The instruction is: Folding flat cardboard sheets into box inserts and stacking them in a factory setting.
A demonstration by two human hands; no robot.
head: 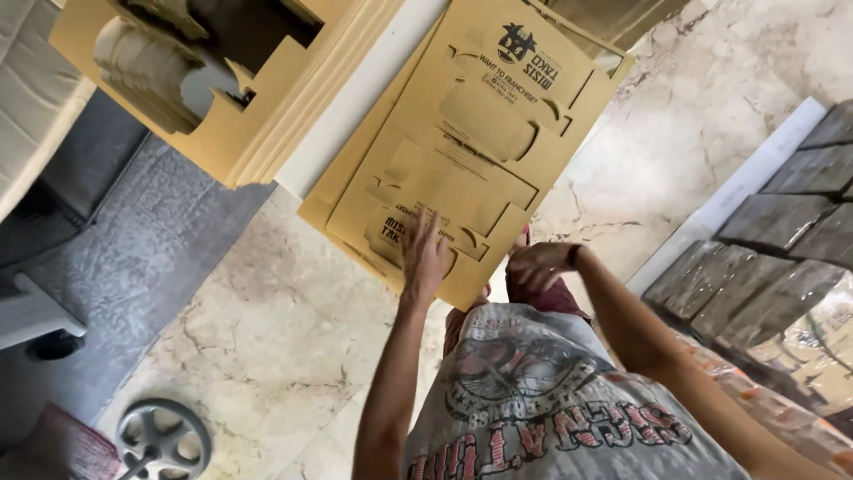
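A stack of flat brown die-cut cardboard box blanks (484,133) with black print lies on a white surface in front of me. My left hand (425,253) rests flat on the near end of the top blank, fingers spread. At the near right corner of the stack, my right hand (538,265) curls its fingers around the edge of the blanks; whether it grips them firmly is hard to tell. Below, I see my grey printed shirt (542,400).
A second pile of cut-out cardboard blanks (231,80) lies at upper left. Marble floor (267,329) spreads below, with a grey mat (133,231) to the left. Wrapped bundles of dark packages (782,249) line the right side. A small grey wheel (164,440) sits at bottom left.
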